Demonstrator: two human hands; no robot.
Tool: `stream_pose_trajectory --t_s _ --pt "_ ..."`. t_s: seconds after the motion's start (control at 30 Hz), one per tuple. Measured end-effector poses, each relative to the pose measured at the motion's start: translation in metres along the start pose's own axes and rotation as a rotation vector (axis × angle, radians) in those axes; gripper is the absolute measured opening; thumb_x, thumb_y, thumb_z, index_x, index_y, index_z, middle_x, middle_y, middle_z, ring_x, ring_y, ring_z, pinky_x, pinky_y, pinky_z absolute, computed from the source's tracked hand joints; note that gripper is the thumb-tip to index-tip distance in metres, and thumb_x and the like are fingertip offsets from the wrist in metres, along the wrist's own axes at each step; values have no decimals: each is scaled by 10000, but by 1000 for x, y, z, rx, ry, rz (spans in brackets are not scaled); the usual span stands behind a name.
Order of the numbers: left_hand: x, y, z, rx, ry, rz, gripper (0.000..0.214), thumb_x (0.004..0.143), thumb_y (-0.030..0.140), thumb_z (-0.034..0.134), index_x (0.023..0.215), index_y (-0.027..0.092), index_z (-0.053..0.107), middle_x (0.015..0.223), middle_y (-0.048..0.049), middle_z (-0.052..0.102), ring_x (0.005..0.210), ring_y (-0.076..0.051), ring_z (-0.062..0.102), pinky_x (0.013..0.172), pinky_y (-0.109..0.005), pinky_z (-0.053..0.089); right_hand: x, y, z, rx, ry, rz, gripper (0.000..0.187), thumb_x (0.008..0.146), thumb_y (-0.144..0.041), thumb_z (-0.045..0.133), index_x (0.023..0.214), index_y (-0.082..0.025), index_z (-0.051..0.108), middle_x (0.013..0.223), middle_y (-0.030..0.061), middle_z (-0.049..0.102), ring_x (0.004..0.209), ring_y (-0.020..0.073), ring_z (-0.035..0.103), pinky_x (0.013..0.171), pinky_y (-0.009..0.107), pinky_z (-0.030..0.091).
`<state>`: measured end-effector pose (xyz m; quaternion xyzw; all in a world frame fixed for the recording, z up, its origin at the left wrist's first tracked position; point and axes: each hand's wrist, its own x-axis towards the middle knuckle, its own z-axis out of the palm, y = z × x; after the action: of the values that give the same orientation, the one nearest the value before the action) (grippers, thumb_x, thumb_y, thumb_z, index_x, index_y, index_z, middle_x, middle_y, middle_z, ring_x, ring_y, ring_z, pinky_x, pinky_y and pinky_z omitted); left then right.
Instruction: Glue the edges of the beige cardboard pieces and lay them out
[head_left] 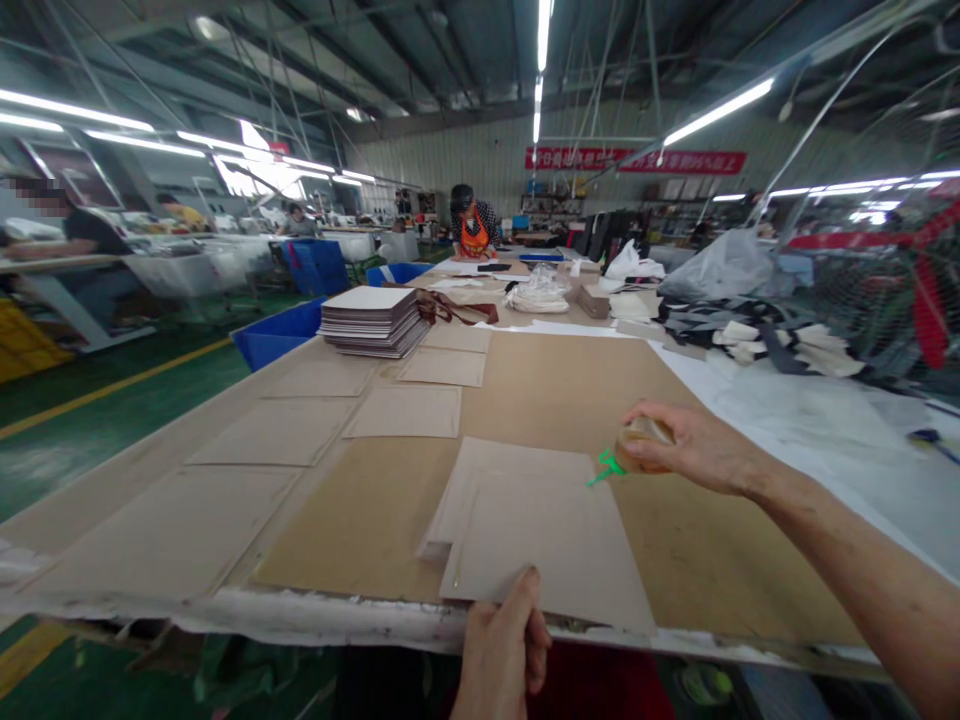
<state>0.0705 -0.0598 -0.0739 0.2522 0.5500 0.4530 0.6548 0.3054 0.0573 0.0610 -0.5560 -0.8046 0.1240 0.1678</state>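
In my right hand (pixel 697 445) is a squeeze bottle (pixel 639 443) of amber liquid, tipped so its green nozzle (pixel 606 467) points down at the top right part of a grey-beige cardboard sheet (pixel 547 530). My left hand (pixel 506 630) grips that sheet at its near edge, thumb on top and fingers folded below. Another sheet (pixel 444 520) shows beneath it on the left. A thin shiny line runs along the upper sheet's left side. Smaller cardboard pieces (pixel 405 411) and larger ones (pixel 161 530) lie to the left.
A thick stack of boards (pixel 371 320) stands at the table's far left, beside a blue bin (pixel 274 330). Dark and pale fabric scraps (pixel 757 330) and plastic bags (pixel 720 265) are piled at the right. A person in an orange apron (pixel 474 235) leans over the table's far end.
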Motion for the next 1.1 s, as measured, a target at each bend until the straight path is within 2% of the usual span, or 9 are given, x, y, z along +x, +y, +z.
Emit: stream_pose_trajectory --t_s 0.2,0.37,0.47,0.53,0.77,0.93,1.1 --pt "-4 7 1 17 16 -20 556 625 639 615 394 151 484 310 41 331 312 -49 277 373 -192 153 -15 14 -6 -112 44 41 309 847 -472 525 1020 -227 597 623 -26 560 533 178 520 495 272 320" --pt "-3 7 0 -14 14 -25 539 632 601 637 387 147 479 330 36 353 322 -47 281 370 -186 163 -19 16 -5 -110 54 9 293 862 -470 523 1044 -248 584 806 -5 617 654 200 566 566 292 371" --pt "-3 9 -3 -56 39 -31 517 660 562 645 401 144 486 345 38 359 345 -49 298 384 -180 193 -19 10 -2 -95 69 -31 294 860 -473 537 1051 -254 582 991 10 620 809 229 586 655 317 411" --pt "-4 11 -8 -70 55 -21 504 681 540 647 414 143 490 354 39 364 363 -53 314 397 -177 213 -18 3 1 -89 65 -67 281 862 -468 542 1044 -258 581 1036 9 609 868 235 577 696 327 418" --pt "-1 20 -29 -62 114 -14 472 678 521 670 459 140 497 403 40 404 385 -45 325 395 -164 215 -6 -13 8 -117 63 -154 237 868 -450 561 1020 -269 573 1034 -11 604 873 216 567 713 333 401" --pt "1 22 -32 -14 80 -7 481 700 528 645 457 141 494 385 43 387 372 -42 308 390 -167 188 -11 -19 8 -100 42 -177 237 867 -445 556 1030 -274 577 1034 -8 604 866 214 568 713 333 400" --pt "3 20 -34 -12 78 -10 490 704 532 635 442 140 501 363 40 379 362 -43 307 391 -172 193 -14 -27 4 -86 -56 -240 233 881 -461 523 1019 -282 577 925 -8 613 787 205 571 677 319 398"
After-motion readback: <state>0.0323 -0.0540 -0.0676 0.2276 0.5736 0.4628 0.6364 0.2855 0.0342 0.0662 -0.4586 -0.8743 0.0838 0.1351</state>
